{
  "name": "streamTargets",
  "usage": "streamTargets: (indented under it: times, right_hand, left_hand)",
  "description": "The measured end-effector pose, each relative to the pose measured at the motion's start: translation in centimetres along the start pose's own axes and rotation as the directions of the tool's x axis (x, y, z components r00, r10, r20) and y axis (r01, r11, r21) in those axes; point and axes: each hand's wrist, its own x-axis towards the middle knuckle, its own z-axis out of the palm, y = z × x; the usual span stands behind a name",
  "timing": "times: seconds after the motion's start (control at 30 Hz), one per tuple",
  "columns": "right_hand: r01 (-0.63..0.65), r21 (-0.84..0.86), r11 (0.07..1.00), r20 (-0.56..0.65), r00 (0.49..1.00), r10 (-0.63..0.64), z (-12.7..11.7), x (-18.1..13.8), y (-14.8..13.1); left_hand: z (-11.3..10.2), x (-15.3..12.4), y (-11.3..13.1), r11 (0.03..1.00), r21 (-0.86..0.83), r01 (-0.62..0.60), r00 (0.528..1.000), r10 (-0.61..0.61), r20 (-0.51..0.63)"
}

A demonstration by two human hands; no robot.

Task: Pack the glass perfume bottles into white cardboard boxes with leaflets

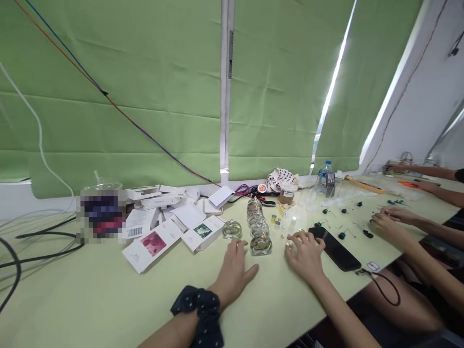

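Note:
My left hand (235,270), with a dark dotted scrunchie (199,304) on its wrist, rests on the table with fingers stretched and thumb apart. Just beyond its fingertips stands a single glass perfume bottle (232,229). A row of similar rounded bottles (261,244) runs away from me between my two hands. To the right of that row, my right hand (307,253) lies with spread, slightly bent fingers over several small gold-coloured pieces (289,245). Its fingers partly cover them, and I see nothing gripped. More small caps (277,224) stand beyond it.
Left of the bottles lie open white boxes (155,244) in a pile. A black phone (335,249) sits beside my right hand. Farther right, another person's hands (387,224) are near small wired parts (342,235). A water bottle (325,178) stands at the back.

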Motion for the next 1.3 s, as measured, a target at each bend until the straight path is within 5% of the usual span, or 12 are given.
streamTargets:
  times: [0.17, 0.43, 0.53, 0.6, 0.67, 0.73, 0.83, 0.9, 0.97, 1.17, 1.3]
  right_hand:
    - [0.008, -0.136, 0.991, 0.162, 0.987, 0.014, 0.3, 0.7, -1.0]
    - [0.053, -0.149, 0.987, 0.264, 0.964, -0.012, 1.1, 1.1, -1.5]
    - [0.018, -0.030, 0.999, 0.256, 0.967, -0.009, 1.0, 1.4, -1.4]
    - [-0.028, 0.207, 0.978, 0.235, 0.972, -0.022, 0.5, 2.0, -1.4]
    - [-0.114, 0.537, 0.836, 0.244, 0.969, -0.025, -0.5, 2.9, -1.7]
    - [-0.238, 0.782, 0.577, 0.307, 0.952, -0.024, -1.4, 3.8, -2.2]
    - [-0.382, 0.892, 0.241, 0.398, 0.917, -0.017, -2.3, 4.6, -2.9]
    - [-0.402, 0.904, 0.147, 0.406, 0.914, 0.003, -2.4, 4.6, -3.4]
    - [-0.366, 0.914, 0.173, 0.370, 0.929, 0.012, -2.3, 4.2, -4.1]
    - [-0.083, 0.870, 0.486, 0.145, 0.985, -0.091, -1.6, 1.9, -6.6]
    - [0.055, 0.825, 0.562, -0.003, 0.996, -0.094, -1.0, 0.8, -7.4]
  left_hand:
    - [3.1, 3.3, 1.1, 0.968, -0.197, 0.154, 0.976, -0.181, -0.124]
    - [3.5, 3.9, 1.5, 0.960, -0.186, 0.210, 0.971, -0.226, -0.071]
    - [3.0, 3.5, 1.5, 0.953, -0.226, 0.201, 0.976, -0.215, -0.037]
    - [2.5, 3.3, 1.6, 0.944, -0.264, 0.200, 0.978, -0.207, 0.002]
    - [2.0, 3.1, 1.5, 0.933, -0.298, 0.201, 0.980, -0.196, 0.046]
    - [1.6, 2.9, 1.5, 0.926, -0.322, 0.197, 0.980, -0.181, 0.080]
    - [1.3, 2.7, 1.5, 0.920, -0.339, 0.196, 0.980, -0.174, 0.095]
    - [1.4, 2.7, 1.5, 0.920, -0.337, 0.199, 0.980, -0.181, 0.084]
    - [1.5, 2.6, 1.5, 0.922, -0.334, 0.196, 0.981, -0.185, 0.065]
    - [2.0, 2.8, 1.2, 0.909, -0.391, 0.144, 0.990, -0.137, 0.045]
    - [2.0, 2.7, 1.1, 0.885, -0.441, 0.150, 0.989, -0.138, 0.059]
